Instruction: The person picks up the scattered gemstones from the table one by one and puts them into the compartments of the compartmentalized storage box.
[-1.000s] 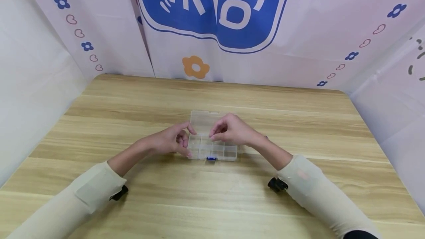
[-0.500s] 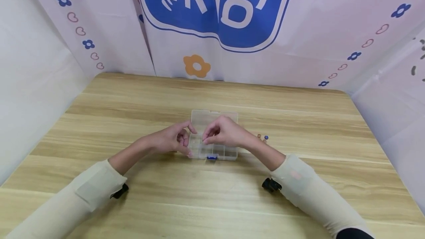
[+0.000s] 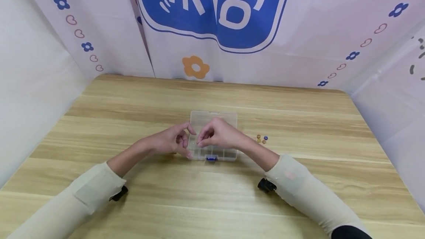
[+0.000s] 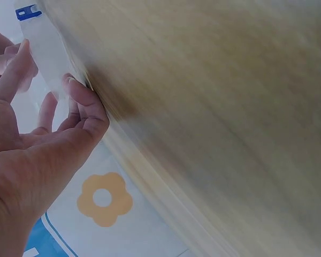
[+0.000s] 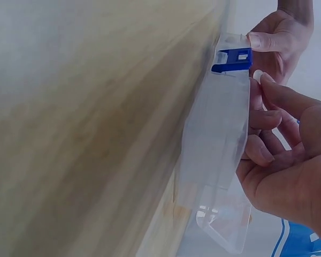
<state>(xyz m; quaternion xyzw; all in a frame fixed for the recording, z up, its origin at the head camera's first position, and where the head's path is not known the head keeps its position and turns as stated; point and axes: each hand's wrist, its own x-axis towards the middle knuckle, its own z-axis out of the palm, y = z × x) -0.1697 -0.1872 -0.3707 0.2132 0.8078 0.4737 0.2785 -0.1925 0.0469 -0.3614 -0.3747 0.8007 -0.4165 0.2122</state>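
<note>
The right hand point(image 3: 217, 132) has moved left over the clear plastic box point(image 3: 229, 154). The box lies open on the wooden table point(image 3: 166, 194), its lid point(image 3: 199, 119) on the far side, a blue latch point(image 3: 211, 158) on the near side. The left hand point(image 3: 171, 139) grips its left end. The right hand pinches; I cannot tell if it holds anything. 1 blue bead point(image 3: 266, 138) and some amber beads point(image 3: 258, 136) lie to the right.

The divided clear plastic box point(image 5: 214, 128) is colourless, its small plastic latch point(image 5: 234, 60) deep blue. Of the tiny round beads point(image 3: 264, 142), one is blue, others amber. Tan and brown grain streaks the wooden desk point(image 3: 192, 198); the white fabric backdrop point(image 3: 299, 65) bears a white-centred orange flower point(image 3: 196, 67).
</note>
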